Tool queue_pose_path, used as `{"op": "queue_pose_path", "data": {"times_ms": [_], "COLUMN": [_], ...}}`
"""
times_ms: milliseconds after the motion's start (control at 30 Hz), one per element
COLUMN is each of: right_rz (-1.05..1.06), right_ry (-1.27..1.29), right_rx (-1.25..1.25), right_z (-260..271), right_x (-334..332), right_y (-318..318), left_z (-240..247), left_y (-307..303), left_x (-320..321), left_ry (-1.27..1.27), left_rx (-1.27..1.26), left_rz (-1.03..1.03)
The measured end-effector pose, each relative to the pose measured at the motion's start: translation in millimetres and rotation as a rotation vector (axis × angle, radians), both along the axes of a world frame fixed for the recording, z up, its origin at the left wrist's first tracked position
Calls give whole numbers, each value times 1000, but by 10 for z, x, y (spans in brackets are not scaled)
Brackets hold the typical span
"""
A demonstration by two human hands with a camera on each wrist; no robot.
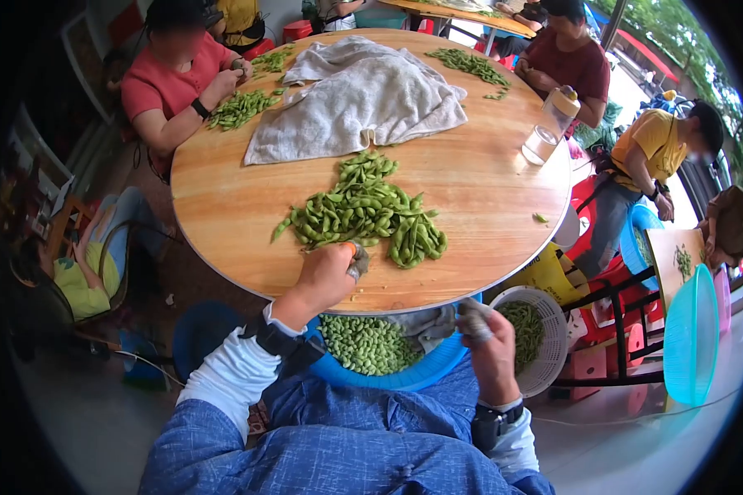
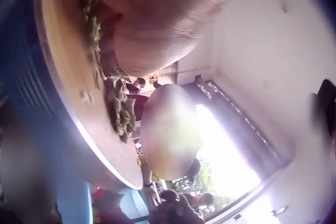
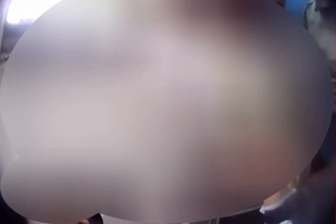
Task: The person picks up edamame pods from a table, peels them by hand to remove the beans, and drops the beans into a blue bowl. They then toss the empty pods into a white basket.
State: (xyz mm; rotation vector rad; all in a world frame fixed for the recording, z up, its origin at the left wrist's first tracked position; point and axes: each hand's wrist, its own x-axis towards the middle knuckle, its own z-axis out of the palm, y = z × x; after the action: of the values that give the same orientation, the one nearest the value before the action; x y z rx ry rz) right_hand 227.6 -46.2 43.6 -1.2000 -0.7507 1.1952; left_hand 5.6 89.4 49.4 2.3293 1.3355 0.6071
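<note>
My left hand (image 1: 326, 276) is over the near edge of the table, at the front of a pile of green soybean pods (image 1: 355, 210). Grey covering and a bit of orange show at its fingers; the pile side of the hand is hidden. In the left wrist view, the hand looms above pods (image 2: 122, 111) on the tabletop. My right hand (image 1: 495, 355) is raised off the table's edge, between a blue basin (image 1: 446, 360) of shelled beans (image 1: 367, 345) and a white basket (image 1: 549, 355) of pods. Grey covering wraps its fingertips. I cannot tell whether it holds anything.
On the round table (image 1: 223, 206) lie a grey-white cloth (image 1: 359, 103) and more pod piles (image 1: 243, 109). A clear bottle (image 1: 551, 128) stands near its right edge. People sit around it. To the right is a tilted turquoise basin (image 1: 692, 338). Most of the right wrist view is blurred.
</note>
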Motion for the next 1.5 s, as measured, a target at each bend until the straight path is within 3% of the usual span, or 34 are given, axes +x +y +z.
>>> {"op": "queue_pose_path", "data": {"times_ms": [100,233,333,433,533,633,733,833,1133,1500], "right_rz": [218,415,386,396,364,236,322,372,365,325], "right_ry": [44,181,139,134,91,105,139,212,252,150], "right_rx": [-44,-17,61,131,215,130,61,17,44,113], "right_z": [152,60,89,61,70,198,100,166,145,46], "right_x": [-306,-436,-431,-383,-378,-406,-350,-366,-376,-423], "right_y": [196,357,301,255,205,144,100,50,16,43], "left_z": [61,234,141,75,169,91,191,50,108,-2], "left_y": [-273,-592,-629,-581,-598,-623,-717,-747,-802,-807], "left_x": [42,100,72,124,163,128,188,173,199,210], "left_ry": [-427,-442,-586,-763,-841,-809,-1004,-872,-781,-873], "left_rx": [-410,-498,-643,-965,-1073,-1087,-1067,-928,-802,-892], "left_rz": [-45,-187,-214,-335,-455,-338,-278,-278,-268,-258]}}
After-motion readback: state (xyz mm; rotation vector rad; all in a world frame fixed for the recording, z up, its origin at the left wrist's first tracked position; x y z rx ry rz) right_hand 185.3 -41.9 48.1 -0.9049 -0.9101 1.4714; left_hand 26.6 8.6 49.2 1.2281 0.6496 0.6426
